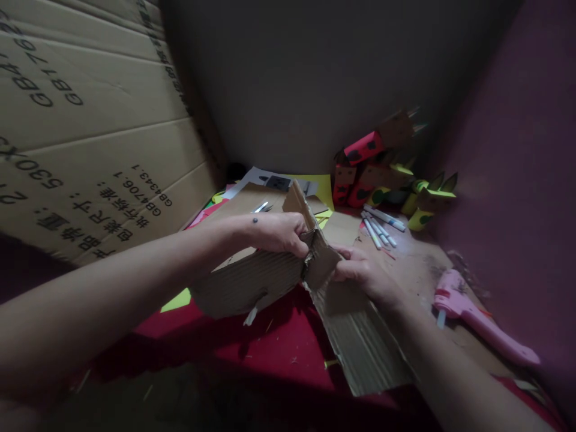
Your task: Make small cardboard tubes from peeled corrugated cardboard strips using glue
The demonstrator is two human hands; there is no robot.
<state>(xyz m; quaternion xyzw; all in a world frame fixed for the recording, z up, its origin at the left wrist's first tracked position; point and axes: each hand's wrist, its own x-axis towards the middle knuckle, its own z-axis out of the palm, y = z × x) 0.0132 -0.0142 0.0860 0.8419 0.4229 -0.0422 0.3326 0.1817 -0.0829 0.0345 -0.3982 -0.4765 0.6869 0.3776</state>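
A person's left hand (288, 233) is clenched in a fist, its grip closed on the edge of a bent piece of corrugated cardboard (360, 339), while the right hand (360, 273) grips the same piece just beside it, fingers curled over its surface. The cardboard, held in front of the person above the near edge of the table (425, 276), shows a ragged, torn line between the two hands; whether its two parts are joined there cannot be told. One part spreads below the left wrist, with a small white torn strip (251, 316) hanging from it; the other slants down toward the person beneath the right forearm.

Below the cardboard lies a red surface (279, 336) dotted with small scraps. A yellow-green sheet (176, 301) shows beneath the left forearm. Beyond the hands, a flat brown cardboard sheet (243, 207) lies near a white printed page (254, 179) and a bright yellow sheet (323, 186).

To the right of the hands, slim white markers (382, 228) lie in a loose cluster, and a pink glue gun (470, 315) rests on its side near the right forearm. Behind the markers, figures made of red paper and cardboard (364, 150) are stacked beside a yellow-and-green figure (423, 210). A large printed carton (99, 126) leans in from the left; a dark grey wall (315, 78) stands behind, and a purple surface (517, 168) rises at right.
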